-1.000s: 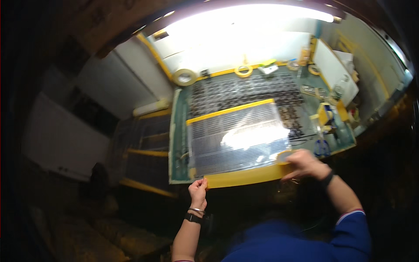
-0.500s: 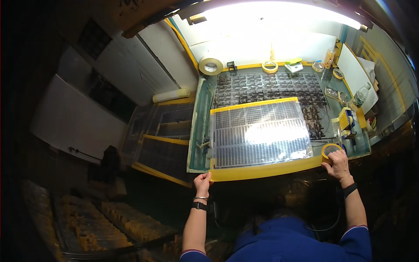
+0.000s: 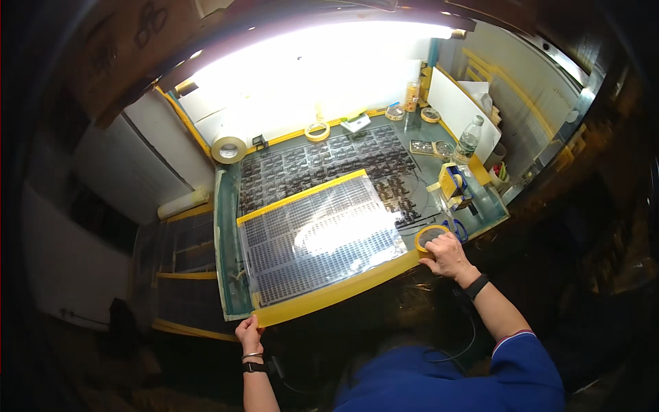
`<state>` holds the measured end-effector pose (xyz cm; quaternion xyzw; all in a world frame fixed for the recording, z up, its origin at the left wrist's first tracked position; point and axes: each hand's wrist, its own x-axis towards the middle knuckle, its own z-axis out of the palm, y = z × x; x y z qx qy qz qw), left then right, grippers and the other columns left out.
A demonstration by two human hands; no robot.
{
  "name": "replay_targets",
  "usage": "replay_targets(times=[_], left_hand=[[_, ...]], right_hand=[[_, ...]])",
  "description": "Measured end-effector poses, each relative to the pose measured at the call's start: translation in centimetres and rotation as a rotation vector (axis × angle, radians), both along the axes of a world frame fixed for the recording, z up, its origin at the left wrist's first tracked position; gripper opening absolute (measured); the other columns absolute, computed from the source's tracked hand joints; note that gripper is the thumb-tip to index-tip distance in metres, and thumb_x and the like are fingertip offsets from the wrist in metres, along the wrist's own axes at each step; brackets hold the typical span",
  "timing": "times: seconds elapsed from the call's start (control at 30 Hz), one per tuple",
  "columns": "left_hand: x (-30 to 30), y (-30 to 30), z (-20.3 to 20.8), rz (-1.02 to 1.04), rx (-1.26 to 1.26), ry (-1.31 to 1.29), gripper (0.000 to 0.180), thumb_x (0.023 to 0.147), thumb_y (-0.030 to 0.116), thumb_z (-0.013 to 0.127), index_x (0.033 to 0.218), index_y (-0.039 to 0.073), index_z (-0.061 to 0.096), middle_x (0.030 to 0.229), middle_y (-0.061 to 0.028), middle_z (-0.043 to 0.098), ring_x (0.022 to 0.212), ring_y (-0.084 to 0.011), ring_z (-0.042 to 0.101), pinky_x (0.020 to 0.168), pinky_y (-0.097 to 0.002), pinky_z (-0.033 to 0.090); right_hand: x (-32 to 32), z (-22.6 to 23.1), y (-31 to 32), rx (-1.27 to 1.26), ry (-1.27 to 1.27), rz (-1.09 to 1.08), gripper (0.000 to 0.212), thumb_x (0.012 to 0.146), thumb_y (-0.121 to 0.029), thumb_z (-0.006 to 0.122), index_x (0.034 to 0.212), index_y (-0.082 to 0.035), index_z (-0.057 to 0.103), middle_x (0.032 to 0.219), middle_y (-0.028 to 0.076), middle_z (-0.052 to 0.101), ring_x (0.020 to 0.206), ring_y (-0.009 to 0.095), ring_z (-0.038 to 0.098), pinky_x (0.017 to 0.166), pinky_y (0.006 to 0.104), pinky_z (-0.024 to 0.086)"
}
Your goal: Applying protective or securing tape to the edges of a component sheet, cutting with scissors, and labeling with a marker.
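Note:
My left hand [image 3: 249, 332] pinches the free end of a strip of yellow tape [image 3: 336, 292] at the front left corner of the glass-topped table. The strip runs taut along the near edge of a clear patterned film sheet [image 3: 319, 237]. At its other end my right hand [image 3: 446, 255] grips the yellow tape roll [image 3: 421, 240], fingers wrapped over its side. A second yellow band [image 3: 302, 197] lies along the sheet's far edge. Beneath that sheet is a larger film [image 3: 295, 161] with dark patterns. Blue-handled scissors [image 3: 458, 232] lie just beyond my right hand.
A blue tape dispenser [image 3: 458, 191], a clear bottle [image 3: 469, 141] and small rolls stand at the right. Along the back are a wide tape roll [image 3: 228, 147], a yellow roll [image 3: 317, 131] and a white device [image 3: 355, 123]. Yellow-edged film frames [image 3: 182, 295] lean at left; a lamp glows above.
The whole view has swung and tilted, so the table sits further left and slanted. Both hands keep their hold on the tape strip and roll.

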<state>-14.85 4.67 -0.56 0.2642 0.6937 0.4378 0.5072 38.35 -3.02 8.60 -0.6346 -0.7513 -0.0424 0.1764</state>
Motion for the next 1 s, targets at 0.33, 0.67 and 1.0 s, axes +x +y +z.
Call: replay_targets(times=[0.33,0.67,1.0], left_hand=[[0.2,-0.3,1.6,0.013,0.027,0.050,0.015,0.087,0.016,0.064,0.083,0.001,0.060,0.077,-0.0028,0.060,0.062,-0.0114,0.057,0.054,-0.0233,0.048],[-5.6,-3.9,9.0,0.084,0.313,0.161,0.012,0.087,0.012,0.062,0.084,0.001,0.059,0.075,-0.0016,0.058,0.063,-0.0088,0.056,0.055,-0.0204,0.046],[-12.1,-10.9,12.2,0.045,0.281,0.243,0.024,0.088,0.018,0.062,0.099,-0.003,0.061,0.097,-0.0077,0.063,0.089,-0.0178,0.057,0.082,-0.0295,0.046]], right_hand=[[0.7,-0.1,-0.3,0.024,0.010,0.010,0.029,0.064,-0.029,0.075,0.076,-0.009,0.057,0.070,0.006,0.055,0.074,0.025,0.055,0.075,0.0365,0.040],[-2.8,-0.1,-0.1,0.063,0.296,0.021,0.031,0.063,-0.028,0.078,0.070,-0.008,0.055,0.066,0.006,0.054,0.069,0.026,0.055,0.069,0.0365,0.041],[-9.8,-5.5,2.5,0.198,0.188,0.197,0.027,0.067,-0.028,0.073,0.076,-0.011,0.055,0.073,0.004,0.055,0.075,0.023,0.055,0.075,0.0342,0.044]])
